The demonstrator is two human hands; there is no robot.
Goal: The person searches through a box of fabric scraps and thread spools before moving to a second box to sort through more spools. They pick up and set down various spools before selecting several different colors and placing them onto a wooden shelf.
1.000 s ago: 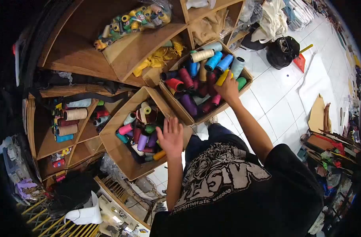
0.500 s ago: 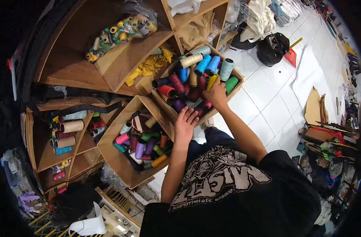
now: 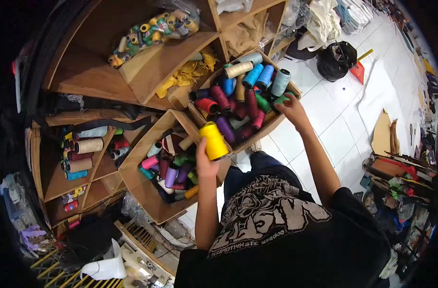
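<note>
My left hand (image 3: 207, 162) is wrapped round a large yellow thread spool (image 3: 213, 140), tilted above the near-left edge of an upper wooden box (image 3: 260, 139). My right hand (image 3: 293, 111) is at that box's right corner, with its fingers closed on a green thread spool (image 3: 283, 98) that they partly cover. Many other spools lie jumbled in this box, among them a pale blue spool (image 3: 281, 82), a cream spool (image 3: 238, 69), a purple spool (image 3: 224, 128) and a red spool (image 3: 207, 105).
A second wooden box (image 3: 132, 185) of mixed spools stands to the lower left. Shelving (image 3: 104, 89) on the left holds a plastic bag of small spools (image 3: 154, 36) and larger cones. A black bin (image 3: 335, 62) and a red dustpan (image 3: 357, 72) are on the tiled floor.
The yellow spool has come out of the upper box and passed from my right hand to my left, which moved left. My right hand has shifted right to the green spool.
</note>
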